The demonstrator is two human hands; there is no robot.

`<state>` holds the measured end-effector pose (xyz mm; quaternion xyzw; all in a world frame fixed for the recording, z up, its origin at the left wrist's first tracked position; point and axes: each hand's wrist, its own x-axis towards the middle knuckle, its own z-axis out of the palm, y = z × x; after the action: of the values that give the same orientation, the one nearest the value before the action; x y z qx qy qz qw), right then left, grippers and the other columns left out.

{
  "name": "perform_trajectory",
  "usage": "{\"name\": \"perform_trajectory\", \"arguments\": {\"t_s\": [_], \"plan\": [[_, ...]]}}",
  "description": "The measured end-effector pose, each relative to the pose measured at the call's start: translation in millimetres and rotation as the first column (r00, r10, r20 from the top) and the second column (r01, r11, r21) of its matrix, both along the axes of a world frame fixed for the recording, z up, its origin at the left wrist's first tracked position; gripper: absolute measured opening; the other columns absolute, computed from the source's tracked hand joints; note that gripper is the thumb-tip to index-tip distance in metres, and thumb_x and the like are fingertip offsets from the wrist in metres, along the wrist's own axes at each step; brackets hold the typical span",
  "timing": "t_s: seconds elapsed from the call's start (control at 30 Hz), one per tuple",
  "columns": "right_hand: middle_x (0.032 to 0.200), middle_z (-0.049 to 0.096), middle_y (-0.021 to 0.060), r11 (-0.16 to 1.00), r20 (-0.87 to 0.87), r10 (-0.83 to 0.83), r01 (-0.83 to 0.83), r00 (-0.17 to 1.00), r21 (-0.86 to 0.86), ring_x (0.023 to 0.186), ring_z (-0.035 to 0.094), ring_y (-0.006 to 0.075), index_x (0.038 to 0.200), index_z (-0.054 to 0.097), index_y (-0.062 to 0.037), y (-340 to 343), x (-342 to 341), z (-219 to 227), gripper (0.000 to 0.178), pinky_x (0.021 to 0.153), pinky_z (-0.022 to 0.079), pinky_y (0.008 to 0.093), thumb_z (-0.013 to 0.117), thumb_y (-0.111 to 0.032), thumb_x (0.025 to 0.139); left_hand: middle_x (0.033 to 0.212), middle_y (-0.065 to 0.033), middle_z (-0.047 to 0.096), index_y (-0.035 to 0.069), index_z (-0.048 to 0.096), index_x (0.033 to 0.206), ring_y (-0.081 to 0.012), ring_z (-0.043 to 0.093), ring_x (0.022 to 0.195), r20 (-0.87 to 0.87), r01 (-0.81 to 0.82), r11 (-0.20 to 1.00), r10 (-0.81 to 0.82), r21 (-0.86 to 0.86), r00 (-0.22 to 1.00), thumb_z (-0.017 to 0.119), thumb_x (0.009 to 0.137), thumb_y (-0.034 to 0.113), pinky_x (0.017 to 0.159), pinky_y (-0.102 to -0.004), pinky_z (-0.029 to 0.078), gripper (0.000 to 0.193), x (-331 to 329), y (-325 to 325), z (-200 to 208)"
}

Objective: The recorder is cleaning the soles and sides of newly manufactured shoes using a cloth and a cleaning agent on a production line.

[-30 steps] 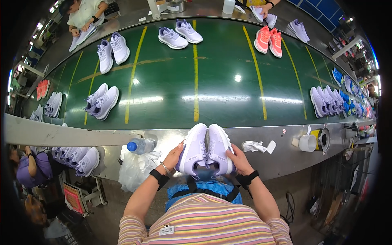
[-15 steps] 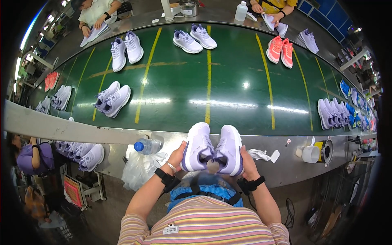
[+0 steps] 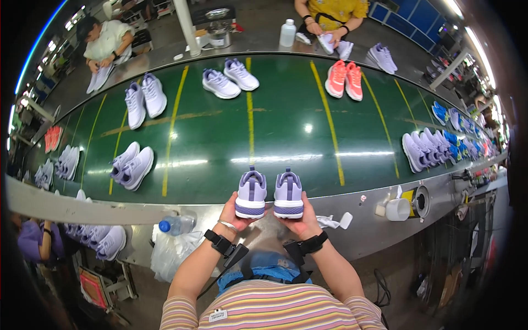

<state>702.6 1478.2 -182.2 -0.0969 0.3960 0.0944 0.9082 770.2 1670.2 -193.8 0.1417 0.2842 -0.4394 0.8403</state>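
Two lilac sneakers with white soles and dark purple heel patches are held up side by side over the near edge of the green belt. My left hand (image 3: 229, 212) is closed around the left sneaker (image 3: 251, 193) from below and outside. Under the right sneaker (image 3: 288, 193) my right hand (image 3: 308, 219) is curled, gripping it by the sole and side. Both heels face me, and the shoes stand upright with a small gap between them. Their toes are hidden behind the heels.
On the green belt (image 3: 214, 137) stand lilac pairs (image 3: 132, 166) and a coral pair (image 3: 344, 80), with a row of sneakers (image 3: 421, 148) at right. A blue-capped bottle (image 3: 179, 224), a plastic bag (image 3: 173, 253) and a white cup (image 3: 397, 209) lie nearer. Two people work across the belt.
Both sneakers have turned in my hands, from tilted with their openings facing each other to upright with heels toward me. My hands came closer together, and the view shifted.
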Motion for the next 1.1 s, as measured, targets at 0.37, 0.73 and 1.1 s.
{"name": "perform_trajectory", "arguments": {"t_s": [0.37, 0.73, 1.1], "plan": [[0.114, 0.055, 0.0141, 0.811, 0.182, 0.172, -0.034, 0.968, -0.585, 0.105, 0.053, 0.0278, 0.122, 0.046, -0.0090, -95.4, 59.5, -54.4, 0.052, 0.086, 0.045, 0.0456, 0.042, -0.048, 0.089, 0.114, -0.0131, 0.055, 0.006, 0.046, 0.120, -0.0242, 0.058, 0.100, 0.317, -0.042, 0.957, -0.053, 0.286, 0.947, 0.036, 0.092, 0.043, 0.089, -0.0459, 0.046, 0.048, 71.7, -113.9, -40.7], [0.118, 0.046, 0.0200, -0.260, -0.075, 0.108, -0.045, 0.991, -0.965, 0.109, 0.046, 0.0252, 0.123, 0.042, 0.0040, -118.8, 92.6, -57.2, 0.043, 0.090, 0.038, 0.0325, 0.054, -0.018, 0.088, 0.121, -0.0189, 0.047, 0.003, 0.039, 0.128, -0.0300, 0.049, 0.108, 0.646, -0.283, 0.628, -0.762, 0.725, -0.036, 0.052, 0.087, 0.033, 0.092, -0.0388, 0.039, 0.053, 23.3, -72.4, 11.4], [0.059, 0.055, 0.0005, 0.005, 0.028, 0.932, 0.064, 0.360, -0.998, 0.050, 0.052, 0.0079, 0.071, 0.056, -0.0018, 172.5, 188.3, 13.7, 0.020, 0.047, 0.041, 0.0205, 0.056, -0.015, 0.086, 0.107, -0.0089, 0.057, 0.003, 0.053, 0.117, -0.0163, 0.055, 0.096, 0.577, -0.142, 0.565, -0.750, 0.813, 0.324, 0.056, 0.086, 0.027, 0.084, -0.0292, 0.044, 0.039, -104.6, 245.7, 121.6]]}}
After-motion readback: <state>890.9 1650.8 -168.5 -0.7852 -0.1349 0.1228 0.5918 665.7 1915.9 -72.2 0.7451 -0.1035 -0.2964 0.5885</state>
